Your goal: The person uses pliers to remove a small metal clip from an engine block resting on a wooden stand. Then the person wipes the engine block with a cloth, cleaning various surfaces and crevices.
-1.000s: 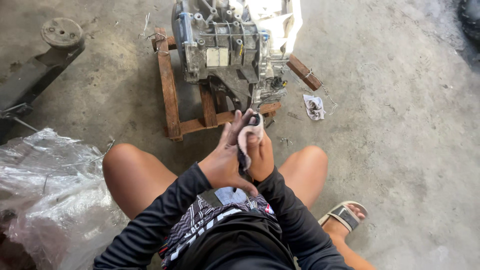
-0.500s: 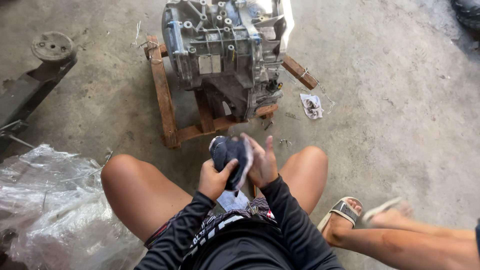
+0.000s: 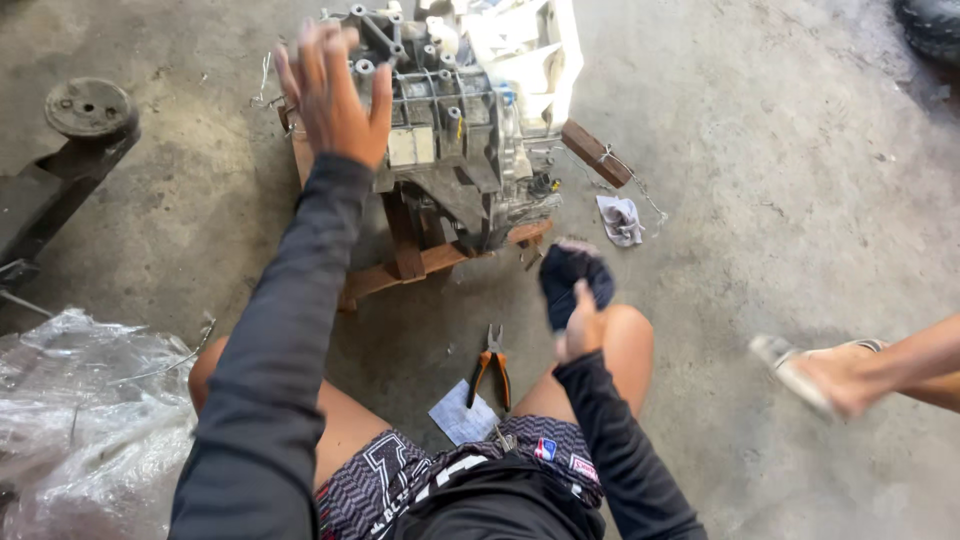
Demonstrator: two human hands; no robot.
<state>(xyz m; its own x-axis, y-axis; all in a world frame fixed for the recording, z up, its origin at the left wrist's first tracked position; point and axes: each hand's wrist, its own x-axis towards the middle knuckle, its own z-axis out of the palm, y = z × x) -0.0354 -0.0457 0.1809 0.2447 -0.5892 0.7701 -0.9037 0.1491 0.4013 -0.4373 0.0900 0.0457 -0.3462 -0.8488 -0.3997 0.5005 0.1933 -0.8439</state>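
Grey cast-metal engine block (image 3: 455, 130) sits on a wooden frame (image 3: 410, 255), top centre of frame. Clear plastic sheeting (image 3: 85, 420) bunched at lower left. My left hand (image 3: 335, 90) is raised in front of the block's left side, fingers spread, holding nothing. My right hand (image 3: 580, 325) at centre, above my knee, fingers clamped on a dark rag (image 3: 572, 280). Orange-handled pliers (image 3: 492, 365) on the concrete between my legs. Small white rag (image 3: 620, 220) right of the frame.

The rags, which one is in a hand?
The dark blue rag, gripped in the right hand above the knee. The pale rag lies untouched on the concrete.
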